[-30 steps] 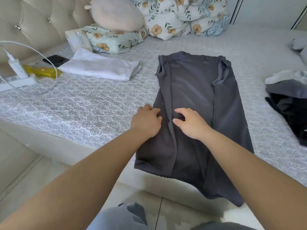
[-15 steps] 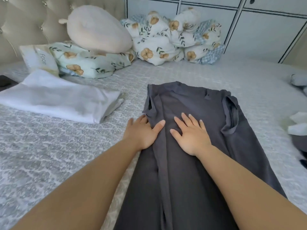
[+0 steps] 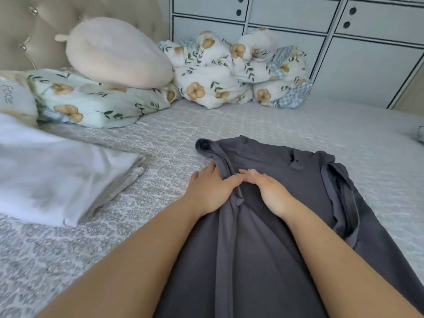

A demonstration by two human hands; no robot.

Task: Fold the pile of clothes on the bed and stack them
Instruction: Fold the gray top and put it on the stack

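- Dark grey garment [image 3: 270, 237] spread lengthwise on the bed [image 3: 286, 125], neck end away from the wearer, left long edge already turned in toward the middle, right armhole edge rumpled.
- Soft, thin, light by the look of it — drapes and creases freely, so likely to slide on itself and lose a fold unless pressed flat; nothing fragile.
- Left hand [image 3: 212, 191] grasping the folded-in edge, thumb over the ridge of cloth and fingers curled at its outer side.
- Right hand [image 3: 268, 191] released, fingers nearly straight, palm pressing the cloth just beside the left thumb.
- Best hold, probably: pinch at the shoulder seam and at the hem on the same side, lifting both together so the panel turns over as one.
- Folded white garment [image 3: 57, 180] lying to the left, well apart from the grey one — seemingly the start of the stack.
- Beyond, at the head of the bed: floral pillow [image 3: 91, 104], cream plush cushion [image 3: 119, 53] on top of it, bundled floral quilt [image 3: 229, 72].
- No containers holding anything in view; white cabinet [image 3: 321, 31] behind the bed closed, contents hidden.
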